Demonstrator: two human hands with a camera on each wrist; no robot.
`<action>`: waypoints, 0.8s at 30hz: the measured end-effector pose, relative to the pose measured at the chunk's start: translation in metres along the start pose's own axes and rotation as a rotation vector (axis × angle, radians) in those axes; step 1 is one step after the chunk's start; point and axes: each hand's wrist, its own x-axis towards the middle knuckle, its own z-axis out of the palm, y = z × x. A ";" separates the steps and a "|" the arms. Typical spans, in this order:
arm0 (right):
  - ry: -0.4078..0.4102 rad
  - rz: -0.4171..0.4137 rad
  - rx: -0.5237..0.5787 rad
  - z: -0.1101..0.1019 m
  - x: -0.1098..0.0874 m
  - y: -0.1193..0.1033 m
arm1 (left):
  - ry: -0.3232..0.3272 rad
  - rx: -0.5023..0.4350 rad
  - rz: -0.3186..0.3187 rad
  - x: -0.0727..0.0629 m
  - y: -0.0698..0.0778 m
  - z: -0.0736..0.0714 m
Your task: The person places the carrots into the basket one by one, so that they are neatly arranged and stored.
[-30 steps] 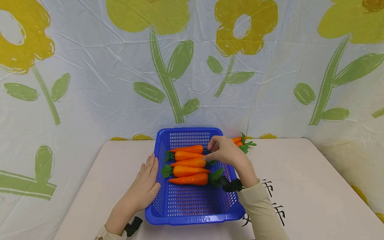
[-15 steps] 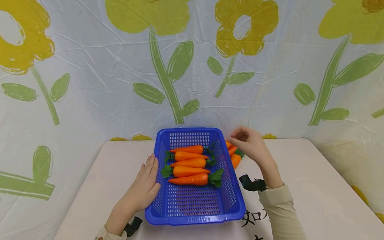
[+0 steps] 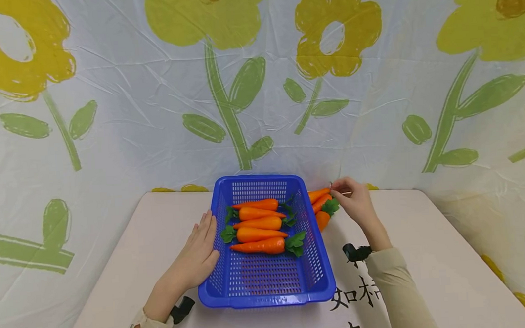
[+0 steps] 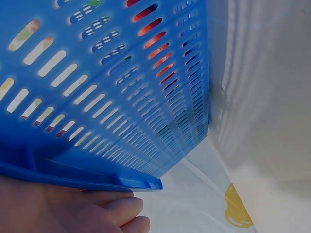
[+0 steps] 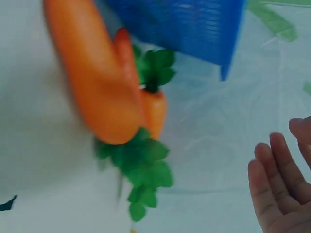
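Several orange carrots with green leaf tops, one being the front carrot point(image 3: 258, 246), lie side by side in a blue plastic basket point(image 3: 269, 300). My left hand point(image 3: 198, 251) rests flat along the basket's left rim, fingers extended; the left wrist view shows its fingers point(image 4: 124, 208) against that rim. Beyond the right rim, my right hand point(image 3: 355, 198) is over a small group of loose carrots point(image 3: 322, 220) on the table. Its fingers point(image 5: 267, 189) look spread and hold nothing in the right wrist view. The basket wall partly hides those carrots.
The pale table point(image 3: 159, 229) has black written characters point(image 3: 356, 295) at the front right. A white cloth point(image 3: 132, 141) printed with yellow flowers hangs close behind the table. Dark wrist cameras sit on both wrists.
My right hand has left the carrots inside the basket and moved right, over the rim, to the loose carrots outside. My left hand and the basket stay put.
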 end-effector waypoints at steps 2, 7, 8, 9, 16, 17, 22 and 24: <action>-0.032 0.007 -0.002 0.005 -0.001 0.011 | -0.002 -0.001 0.000 0.000 0.000 0.000; -0.148 0.017 -0.004 0.019 -0.008 0.032 | 0.010 0.003 0.010 -0.001 0.000 0.001; -0.174 0.006 -0.011 0.022 -0.009 0.035 | 0.016 0.002 0.013 -0.001 0.000 0.001; -0.197 -0.011 -0.016 0.024 -0.011 0.037 | 0.019 0.002 0.015 -0.001 0.000 0.001; -0.309 -0.131 -0.111 0.036 -0.021 0.053 | 0.016 -0.002 0.011 -0.001 0.000 0.000; -0.321 -0.146 -0.133 0.037 -0.022 0.054 | 0.018 -0.004 0.014 -0.001 0.000 0.000; -0.384 -0.207 -0.232 0.041 -0.023 0.062 | 0.014 -0.003 0.009 -0.001 0.000 0.000; -0.389 -0.221 -0.271 0.041 -0.026 0.060 | 0.008 -0.002 0.003 -0.001 0.000 0.000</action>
